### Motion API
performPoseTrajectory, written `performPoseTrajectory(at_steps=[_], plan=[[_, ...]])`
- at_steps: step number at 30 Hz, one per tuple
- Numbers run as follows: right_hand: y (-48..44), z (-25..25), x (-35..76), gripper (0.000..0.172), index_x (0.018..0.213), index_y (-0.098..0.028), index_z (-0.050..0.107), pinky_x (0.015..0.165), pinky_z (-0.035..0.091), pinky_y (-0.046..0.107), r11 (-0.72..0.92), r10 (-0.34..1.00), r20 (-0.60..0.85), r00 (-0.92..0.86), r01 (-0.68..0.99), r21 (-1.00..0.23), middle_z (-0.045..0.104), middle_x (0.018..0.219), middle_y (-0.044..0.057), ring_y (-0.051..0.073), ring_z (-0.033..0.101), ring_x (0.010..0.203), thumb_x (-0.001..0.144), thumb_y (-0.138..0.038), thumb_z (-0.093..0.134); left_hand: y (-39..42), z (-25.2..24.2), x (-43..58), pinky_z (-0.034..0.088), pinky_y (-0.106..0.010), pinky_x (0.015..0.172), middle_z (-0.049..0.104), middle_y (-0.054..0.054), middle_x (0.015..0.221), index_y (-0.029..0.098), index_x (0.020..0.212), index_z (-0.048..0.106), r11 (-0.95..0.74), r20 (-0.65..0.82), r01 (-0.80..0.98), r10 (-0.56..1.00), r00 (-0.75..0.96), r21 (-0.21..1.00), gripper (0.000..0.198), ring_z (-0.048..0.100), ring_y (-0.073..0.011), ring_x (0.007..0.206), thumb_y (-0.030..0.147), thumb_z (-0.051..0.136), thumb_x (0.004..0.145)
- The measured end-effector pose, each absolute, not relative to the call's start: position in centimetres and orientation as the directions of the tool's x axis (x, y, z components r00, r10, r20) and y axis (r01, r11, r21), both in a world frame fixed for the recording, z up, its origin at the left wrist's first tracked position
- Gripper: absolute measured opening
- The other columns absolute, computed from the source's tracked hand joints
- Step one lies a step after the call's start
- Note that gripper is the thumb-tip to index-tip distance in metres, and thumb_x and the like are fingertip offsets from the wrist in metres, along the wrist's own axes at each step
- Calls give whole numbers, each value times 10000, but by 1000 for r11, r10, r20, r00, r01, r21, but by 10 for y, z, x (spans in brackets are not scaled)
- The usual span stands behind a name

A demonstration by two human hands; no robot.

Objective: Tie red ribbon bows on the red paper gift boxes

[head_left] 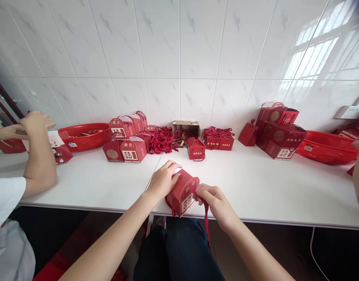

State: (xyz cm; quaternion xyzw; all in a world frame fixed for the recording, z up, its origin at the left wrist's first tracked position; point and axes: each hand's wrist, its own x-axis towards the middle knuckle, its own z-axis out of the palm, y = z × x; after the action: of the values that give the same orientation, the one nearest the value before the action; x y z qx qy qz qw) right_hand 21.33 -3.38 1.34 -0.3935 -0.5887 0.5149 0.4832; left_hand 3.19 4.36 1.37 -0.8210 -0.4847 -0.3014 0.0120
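A small red gift box (182, 194) sits at the near edge of the white table (255, 187), right in front of me. My left hand (163, 178) is closed over the box's far top side and steadies it. My right hand (215, 202) pinches a dark red ribbon (207, 218) at the box's rounded front flap. The ribbon hangs down over the table edge toward my lap.
Several finished red boxes (129, 150) stand along the tiled wall, with a heap of red ribbons (162, 140) and a small cardboard carton (186, 127). Red basins sit at left (86, 136) and right (326, 146). Another person's arm (39, 156) works at the left; another's arm shows at the right edge.
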Motion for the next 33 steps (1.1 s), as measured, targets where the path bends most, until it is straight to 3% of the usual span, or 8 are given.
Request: performPoseTrajectory(at_steps=[15, 19, 21, 23, 26, 29, 31, 33], plan=[[-20, 14, 208, 384, 517, -184, 463, 634, 330, 278, 128, 971, 129, -200, -14, -992, 448, 576, -11, 133, 403, 612, 772, -466, 514, 50, 13, 29, 493, -312, 807, 565, -40, 1055, 241, 1008, 627, -604, 552, 678, 763, 338, 420, 198, 588, -176, 909, 248, 514, 845], [-21, 13, 209, 420, 528, -184, 458, 618, 331, 270, 121, 972, 126, -200, -39, -992, 441, 564, -19, 125, 388, 595, 783, -512, 520, 51, 33, -4, 465, -267, 688, 533, -19, 937, 246, 1068, 592, -590, 648, 299, 747, -151, 750, 313, 524, -132, 754, 328, 594, 766], [-20, 12, 211, 433, 540, -181, 473, 634, 347, 271, 112, 972, 119, -205, -44, -993, 472, 584, -12, 130, 413, 610, 782, -537, 522, 51, 46, -27, 396, -232, 566, 455, 20, 708, 238, 995, 567, -586, 469, -83, 718, -515, 806, 236, 417, -98, 580, 347, 485, 803], [-19, 12, 213, 441, 559, -175, 504, 657, 367, 278, 108, 969, 114, -218, -37, -993, 514, 608, 2, 142, 452, 633, 776, -558, 526, 49, 52, -39, 349, -217, 530, 437, 26, 675, 208, 887, 556, -560, 317, -266, 731, -605, 784, 181, 389, -91, 558, 343, 490, 785], [-18, 13, 215, 441, 588, -165, 554, 692, 391, 289, 110, 969, 109, -223, -8, -994, 561, 637, 21, 162, 503, 679, 775, -564, 528, 40, 50, -28, 426, -265, 660, 567, -20, 860, 201, 861, 606, -512, 521, 121, 789, -324, 850, 157, 520, -156, 787, 312, 592, 750], [-17, 15, 214, 420, 604, -163, 571, 713, 392, 292, 135, 965, 128, -227, 14, -991, 577, 660, 24, 163, 513, 697, 789, -536, 518, 29, 43, 2, 393, -406, 960, 560, -47, 1143, 249, 898, 675, -626, 642, 605, 730, 234, 492, 144, 448, -242, 1135, 287, 557, 825], [-17, 16, 213, 398, 592, -166, 566, 695, 380, 289, 149, 966, 135, -221, 49, -988, 558, 639, 12, 150, 490, 664, 798, -501, 506, 24, 40, 18, 347, -463, 1029, 526, -43, 1222, 280, 927, 685, -691, 625, 672, 654, 426, 266, 176, 391, -255, 1205, 242, 529, 854], [-16, 17, 212, 385, 576, -169, 562, 665, 364, 286, 151, 971, 129, -203, 100, -983, 535, 606, 0, 139, 461, 625, 804, -472, 497, 23, 40, 27, 364, -480, 1024, 518, -47, 1244, 290, 954, 684, -722, 607, 671, 613, 506, 170, 185, 382, -264, 1209, 218, 551, 847]])
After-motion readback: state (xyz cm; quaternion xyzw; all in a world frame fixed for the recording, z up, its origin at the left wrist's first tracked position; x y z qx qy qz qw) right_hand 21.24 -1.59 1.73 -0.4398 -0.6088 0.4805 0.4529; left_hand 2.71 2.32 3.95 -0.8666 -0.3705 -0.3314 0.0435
